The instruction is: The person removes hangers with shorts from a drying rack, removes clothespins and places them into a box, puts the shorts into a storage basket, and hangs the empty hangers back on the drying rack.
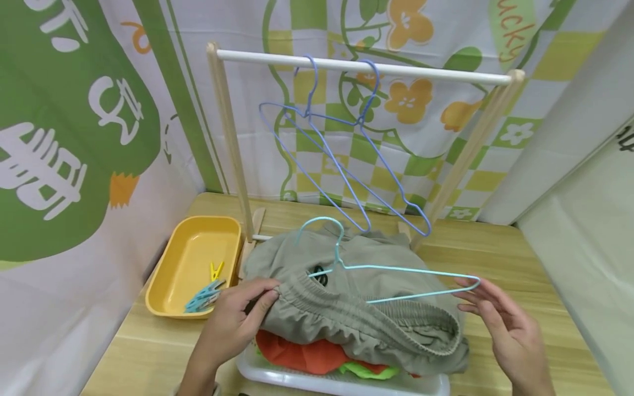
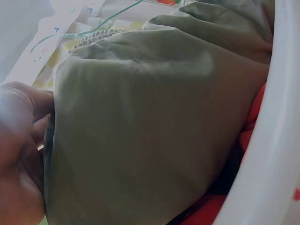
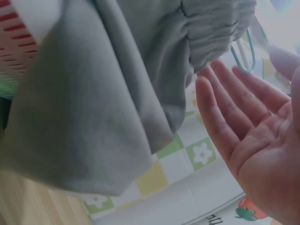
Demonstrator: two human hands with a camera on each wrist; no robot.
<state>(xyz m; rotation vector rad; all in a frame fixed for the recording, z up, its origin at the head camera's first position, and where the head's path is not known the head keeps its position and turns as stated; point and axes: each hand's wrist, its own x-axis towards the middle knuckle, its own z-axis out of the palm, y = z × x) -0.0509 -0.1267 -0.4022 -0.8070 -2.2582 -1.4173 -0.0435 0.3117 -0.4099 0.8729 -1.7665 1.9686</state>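
Grey-green pants (image 1: 376, 253) with a gathered elastic waistband and a dark drawstring lie over a white basket (image 1: 342, 382). My left hand (image 1: 242, 316) pinches the waistband at its left side; in the left wrist view, the pants' fabric (image 2: 131, 112) fills most of the picture. A light-blue hanger (image 1: 411, 268) has its left arm inside the waist opening, while its right end sticks out above the waistband. At that right end is my right hand (image 1: 510, 324), fingers extended. In the right wrist view, its fingers (image 3: 234, 103) reach close to the hanger tip (image 3: 248, 63) and the waistband.
Two purple hangers (image 1: 317, 104) hang from the white bar (image 1: 421, 70) of a wooden rack behind the pants. To the left stands a yellow tray (image 1: 173, 264) with yellow and blue clothespins (image 1: 203, 297). Red and bright green clothes (image 1: 307, 355) show in the basket beneath the pants.
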